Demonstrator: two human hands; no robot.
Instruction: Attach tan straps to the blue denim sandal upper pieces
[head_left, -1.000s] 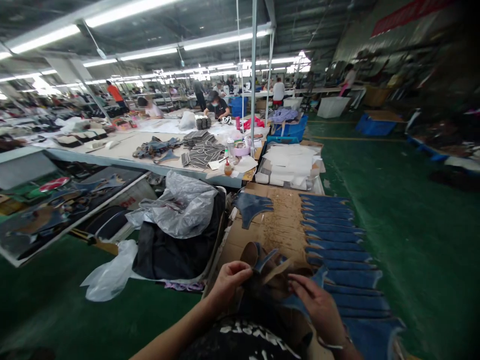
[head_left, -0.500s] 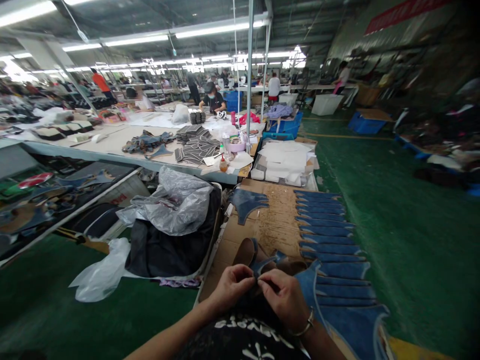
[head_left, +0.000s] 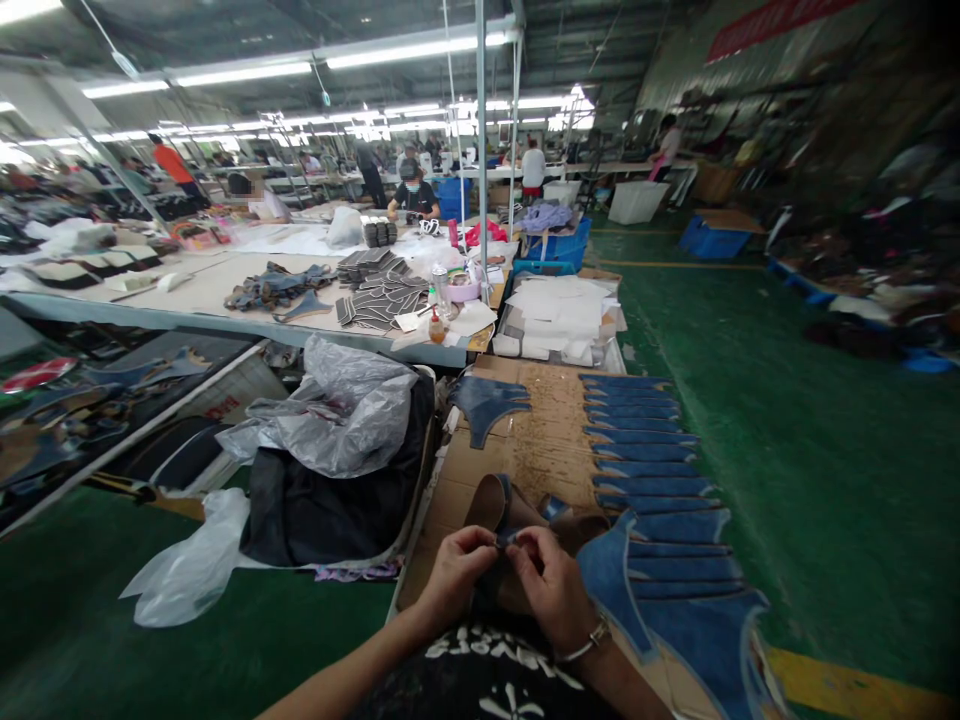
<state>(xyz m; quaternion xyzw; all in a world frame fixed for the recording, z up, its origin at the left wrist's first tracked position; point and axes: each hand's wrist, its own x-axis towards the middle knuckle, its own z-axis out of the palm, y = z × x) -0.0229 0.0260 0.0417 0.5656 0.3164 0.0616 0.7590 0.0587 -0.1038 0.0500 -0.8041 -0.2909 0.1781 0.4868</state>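
Observation:
Close in front of my body, my left hand (head_left: 461, 570) and my right hand (head_left: 551, 580) meet at the fingertips. Each pinches thumb to forefinger on a blue shoe upper piece (head_left: 516, 514) with a brown inner side; my fingers hide the exact spot they grip. Its curled brown parts spread out just beyond my hands, over the cardboard. To the right of my right hand lies a larger blue upper piece (head_left: 611, 570), overlapping a row of similar blue pieces (head_left: 649, 467) laid along the cardboard's right side.
A single blue piece (head_left: 484, 402) lies at the far left of the cardboard (head_left: 555, 400). Left of it stands a bin with black cloth (head_left: 330, 510) and grey plastic (head_left: 345, 410). Beyond, a long worktable (head_left: 202, 305) carries stacked grey pieces (head_left: 386, 300). Green floor (head_left: 787, 440) runs along the right.
The view has shifted slightly, moving the scene a little left. My hands stay together at the blue upper piece, with my right fingertips slightly higher and changed in angle.

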